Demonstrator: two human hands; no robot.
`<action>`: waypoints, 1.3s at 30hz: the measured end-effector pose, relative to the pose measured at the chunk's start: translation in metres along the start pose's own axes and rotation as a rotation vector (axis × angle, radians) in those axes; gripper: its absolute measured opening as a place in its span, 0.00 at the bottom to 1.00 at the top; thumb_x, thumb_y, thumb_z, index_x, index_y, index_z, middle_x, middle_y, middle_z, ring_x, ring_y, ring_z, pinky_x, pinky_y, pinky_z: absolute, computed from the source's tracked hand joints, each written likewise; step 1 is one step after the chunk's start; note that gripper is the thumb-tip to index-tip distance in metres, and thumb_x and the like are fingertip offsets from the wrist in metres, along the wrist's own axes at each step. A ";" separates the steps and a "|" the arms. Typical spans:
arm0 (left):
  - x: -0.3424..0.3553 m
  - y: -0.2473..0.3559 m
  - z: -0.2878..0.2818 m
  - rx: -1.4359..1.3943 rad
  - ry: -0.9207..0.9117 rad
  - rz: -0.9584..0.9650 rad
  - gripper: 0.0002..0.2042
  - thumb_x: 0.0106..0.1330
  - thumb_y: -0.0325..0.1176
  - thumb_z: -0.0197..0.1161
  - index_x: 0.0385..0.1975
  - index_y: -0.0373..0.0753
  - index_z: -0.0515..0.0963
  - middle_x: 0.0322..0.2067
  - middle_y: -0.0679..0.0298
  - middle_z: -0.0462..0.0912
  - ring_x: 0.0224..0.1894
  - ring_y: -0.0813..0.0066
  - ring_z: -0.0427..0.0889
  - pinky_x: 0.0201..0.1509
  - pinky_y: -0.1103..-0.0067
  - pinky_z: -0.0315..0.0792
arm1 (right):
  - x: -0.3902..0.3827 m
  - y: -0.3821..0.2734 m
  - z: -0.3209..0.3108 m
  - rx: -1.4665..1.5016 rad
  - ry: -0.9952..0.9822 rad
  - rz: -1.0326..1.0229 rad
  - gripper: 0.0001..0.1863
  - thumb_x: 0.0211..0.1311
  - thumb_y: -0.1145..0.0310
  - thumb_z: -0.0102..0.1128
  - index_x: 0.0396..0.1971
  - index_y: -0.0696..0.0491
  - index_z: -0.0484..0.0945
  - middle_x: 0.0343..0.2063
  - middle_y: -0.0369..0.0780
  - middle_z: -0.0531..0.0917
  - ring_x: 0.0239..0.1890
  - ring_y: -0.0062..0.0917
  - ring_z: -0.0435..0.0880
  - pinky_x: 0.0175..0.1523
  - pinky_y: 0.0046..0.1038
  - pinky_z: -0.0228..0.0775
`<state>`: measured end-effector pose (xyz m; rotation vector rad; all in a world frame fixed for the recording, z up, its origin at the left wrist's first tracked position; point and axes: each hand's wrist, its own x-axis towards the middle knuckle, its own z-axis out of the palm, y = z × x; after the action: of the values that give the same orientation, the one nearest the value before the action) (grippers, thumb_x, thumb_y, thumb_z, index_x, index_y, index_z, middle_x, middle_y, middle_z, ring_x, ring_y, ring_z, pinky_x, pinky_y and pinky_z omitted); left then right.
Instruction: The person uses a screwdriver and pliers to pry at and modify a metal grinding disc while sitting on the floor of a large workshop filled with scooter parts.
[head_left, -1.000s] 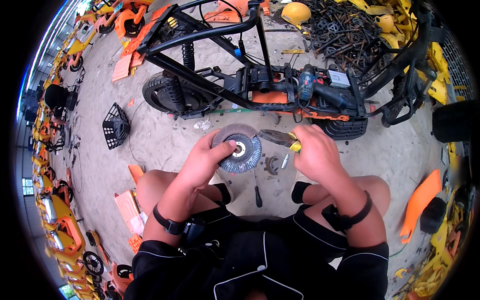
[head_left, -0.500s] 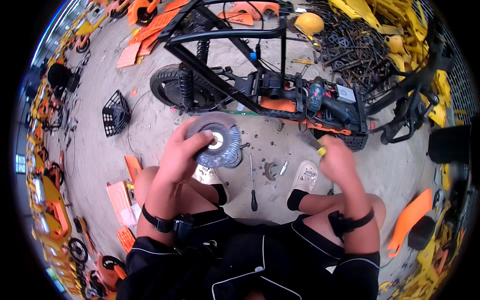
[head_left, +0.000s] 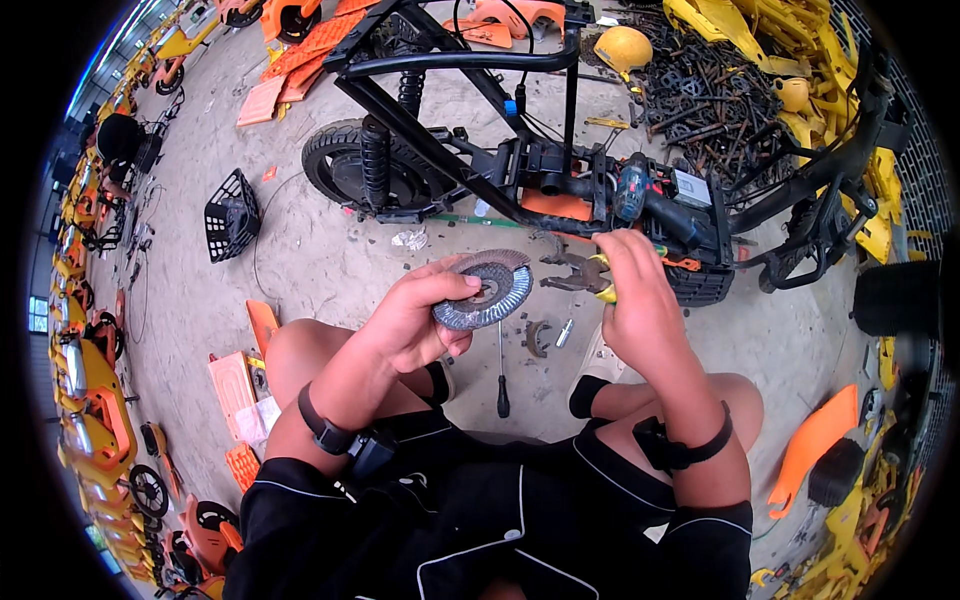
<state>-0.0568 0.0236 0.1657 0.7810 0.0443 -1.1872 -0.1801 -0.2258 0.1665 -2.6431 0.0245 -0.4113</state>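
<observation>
My left hand is closed on a round abrasive flap disc, its thumb pressed near the centre hole. The disc is grey with pleated flaps and a brownish stretch along its upper rim, and it is tilted. In my right hand are pliers with yellow handles; their dark jaws are spread apart and point at the disc, not touching it. On the floor below lie a black-handled screwdriver, a curved brake shoe and a small silver cylinder.
A black scooter frame with a rear wheel stands ahead. A cordless drill rests on it. A black basket lies left, a heap of rusty metal parts far right, and an orange panel near right.
The disc has moved right and tipped flatter in my left hand. My right hand has moved left and up, bringing the pliers close to the disc; their jaws now show spread.
</observation>
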 end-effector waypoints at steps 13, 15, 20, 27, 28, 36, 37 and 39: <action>0.007 -0.010 0.003 0.147 0.146 -0.056 0.20 0.67 0.29 0.57 0.56 0.28 0.68 0.29 0.60 0.82 0.14 0.79 0.75 0.17 0.79 0.76 | 0.011 0.002 -0.011 -0.569 0.179 -0.157 0.25 0.56 0.73 0.56 0.57 0.53 0.75 0.53 0.44 0.75 0.62 0.40 0.71 0.63 0.39 0.69; 0.007 -0.008 0.005 0.146 0.165 -0.063 0.19 0.66 0.28 0.56 0.56 0.28 0.69 0.30 0.59 0.83 0.14 0.79 0.75 0.18 0.80 0.77 | 0.011 0.003 -0.011 -0.579 0.165 -0.141 0.24 0.56 0.73 0.56 0.56 0.52 0.75 0.53 0.44 0.75 0.62 0.40 0.71 0.63 0.39 0.68; 0.003 -0.006 0.010 0.166 0.176 -0.073 0.19 0.65 0.27 0.54 0.55 0.26 0.71 0.32 0.56 0.84 0.15 0.80 0.75 0.19 0.81 0.79 | 0.008 0.003 -0.009 -0.582 0.153 -0.160 0.24 0.56 0.72 0.57 0.56 0.52 0.76 0.54 0.43 0.75 0.62 0.39 0.71 0.63 0.39 0.68; 0.000 -0.007 0.016 0.318 0.259 -0.075 0.19 0.64 0.25 0.54 0.55 0.25 0.71 0.33 0.54 0.84 0.17 0.79 0.76 0.19 0.80 0.78 | 0.007 0.002 0.000 -0.576 0.141 -0.227 0.26 0.55 0.74 0.55 0.57 0.50 0.76 0.54 0.42 0.75 0.62 0.39 0.72 0.62 0.39 0.68; -0.001 -0.007 0.017 0.370 0.281 -0.088 0.19 0.63 0.25 0.54 0.55 0.25 0.71 0.33 0.54 0.84 0.17 0.79 0.76 0.19 0.79 0.78 | 0.006 0.001 0.002 -0.597 0.131 -0.248 0.25 0.55 0.74 0.56 0.56 0.50 0.75 0.53 0.42 0.75 0.62 0.38 0.72 0.62 0.38 0.68; -0.006 -0.002 0.001 0.404 0.273 -0.197 0.18 0.61 0.25 0.54 0.50 0.24 0.75 0.32 0.55 0.83 0.17 0.77 0.77 0.19 0.79 0.76 | -0.003 -0.002 0.023 -0.686 0.205 -0.316 0.15 0.53 0.69 0.58 0.43 0.50 0.76 0.45 0.39 0.78 0.58 0.33 0.74 0.62 0.35 0.66; -0.007 -0.001 0.001 0.391 0.251 -0.201 0.18 0.61 0.25 0.54 0.50 0.24 0.75 0.32 0.56 0.83 0.17 0.77 0.76 0.18 0.79 0.76 | -0.004 -0.003 0.024 -0.695 0.221 -0.317 0.13 0.53 0.68 0.59 0.41 0.51 0.76 0.43 0.39 0.78 0.57 0.34 0.74 0.62 0.36 0.66; -0.007 -0.002 0.001 0.354 0.267 -0.214 0.19 0.60 0.25 0.55 0.51 0.23 0.75 0.28 0.56 0.82 0.13 0.77 0.74 0.15 0.79 0.74 | 0.000 0.001 0.023 -0.644 0.177 -0.360 0.10 0.52 0.68 0.58 0.36 0.51 0.75 0.40 0.40 0.78 0.54 0.35 0.75 0.63 0.36 0.65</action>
<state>-0.0617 0.0282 0.1678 1.2694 0.1433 -1.3031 -0.1736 -0.2167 0.1459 -3.2385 -0.3185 -0.8819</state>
